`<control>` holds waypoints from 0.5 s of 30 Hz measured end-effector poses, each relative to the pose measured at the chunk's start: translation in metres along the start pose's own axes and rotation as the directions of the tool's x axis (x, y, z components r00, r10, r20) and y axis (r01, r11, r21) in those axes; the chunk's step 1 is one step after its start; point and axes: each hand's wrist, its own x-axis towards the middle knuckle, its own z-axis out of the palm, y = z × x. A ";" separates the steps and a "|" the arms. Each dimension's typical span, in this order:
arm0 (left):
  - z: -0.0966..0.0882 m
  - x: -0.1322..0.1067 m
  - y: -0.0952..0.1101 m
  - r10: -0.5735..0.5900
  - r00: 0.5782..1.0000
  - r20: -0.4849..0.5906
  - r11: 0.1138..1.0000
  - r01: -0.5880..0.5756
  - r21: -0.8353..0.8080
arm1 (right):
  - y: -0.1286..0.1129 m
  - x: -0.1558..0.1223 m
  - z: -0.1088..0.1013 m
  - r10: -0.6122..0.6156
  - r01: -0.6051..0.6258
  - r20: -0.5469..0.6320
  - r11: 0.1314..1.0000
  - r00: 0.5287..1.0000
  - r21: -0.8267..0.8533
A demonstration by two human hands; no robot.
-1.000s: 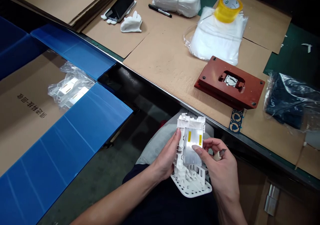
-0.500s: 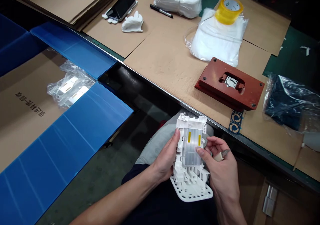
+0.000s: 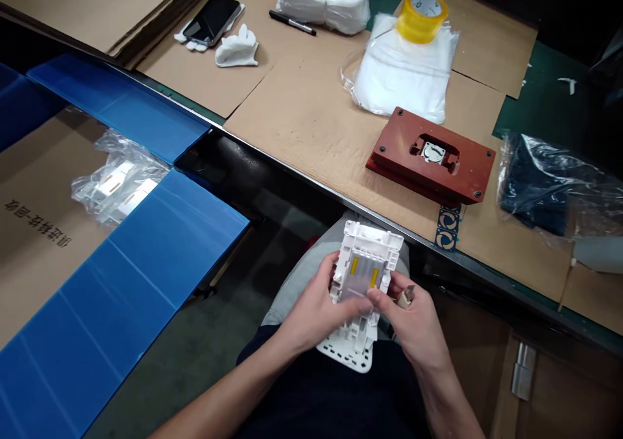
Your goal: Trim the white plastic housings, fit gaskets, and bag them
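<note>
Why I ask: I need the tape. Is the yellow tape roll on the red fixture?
No, the yellow tape roll sits on the white bagged bundle, not on the red fixture.

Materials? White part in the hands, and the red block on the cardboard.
The white moulded frame looks like plastic: matte, with thin crisp ribs and a perforated base; the resin can't be told. The reddish-brown fixture plate could be phenolic laminate or painted metal: smooth, slight sheen, dark screws at the corners. The look leaves that open.
</note>
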 end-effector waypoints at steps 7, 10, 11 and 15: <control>-0.012 -0.033 -0.009 -0.080 0.996 -0.034 0.943 0.087 0.322 | 0.029 -0.028 0.012 0.127 -0.119 0.098 0.989 0.987 -0.085; -0.014 -0.044 -0.020 -0.155 0.988 -0.021 0.944 0.154 0.292 | 0.045 -0.039 0.015 0.141 -0.129 0.105 0.985 0.984 -0.112; -0.014 -0.046 -0.024 -0.156 0.987 -0.030 0.947 0.158 0.280 | 0.050 -0.041 0.016 0.128 -0.115 0.101 0.985 0.987 -0.132; -0.012 -0.047 -0.041 -0.116 0.992 -0.055 0.963 0.126 0.239 | 0.063 -0.043 0.015 0.058 -0.037 0.076 0.968 0.995 -0.249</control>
